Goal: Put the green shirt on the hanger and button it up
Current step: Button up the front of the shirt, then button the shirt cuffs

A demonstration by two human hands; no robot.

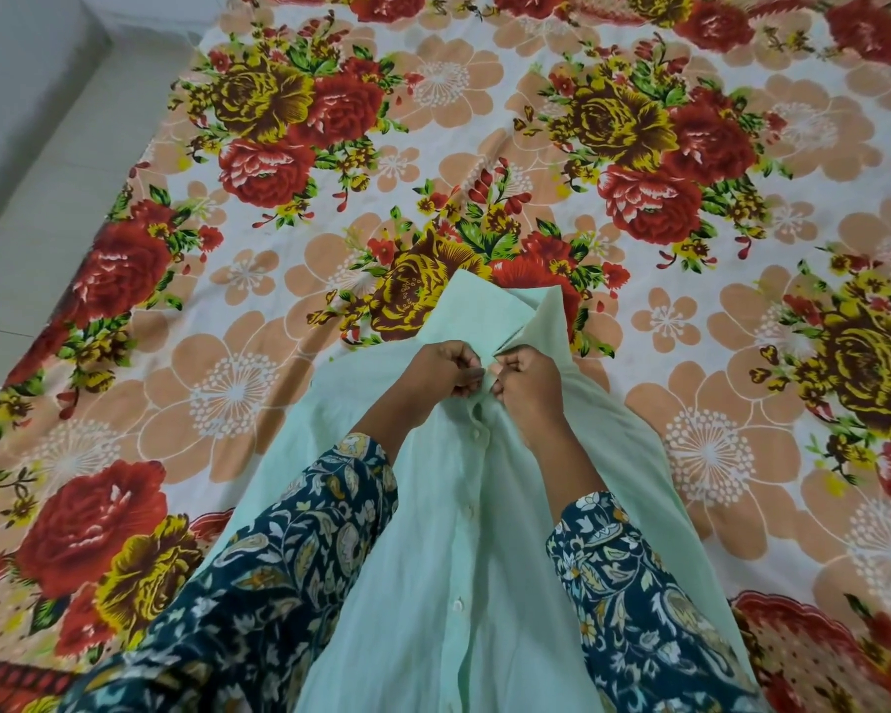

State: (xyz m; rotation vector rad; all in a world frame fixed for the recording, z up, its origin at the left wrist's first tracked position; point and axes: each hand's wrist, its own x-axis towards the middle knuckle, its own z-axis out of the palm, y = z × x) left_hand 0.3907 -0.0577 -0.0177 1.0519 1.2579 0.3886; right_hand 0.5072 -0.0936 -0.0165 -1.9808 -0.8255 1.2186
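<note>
Now left hand (pixel 446 370) and right hand (pixel 528 380) pinch the pale green cotton shirt (pixel 433 584) under its collar (pixel 484 311); six-o'clock buttons (pixel 476 433) look done, so next, thread this top one.

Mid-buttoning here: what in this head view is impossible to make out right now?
1. The hanger: none shows in the head view. The pale green button-up shirt would cover it, so I cannot tell whether it is inside.
2. The top button: hidden by the left hand and right hand, which pinch the fabric just below the collar.
3. The hem: cut off by the bottom edge of the head view.
</note>
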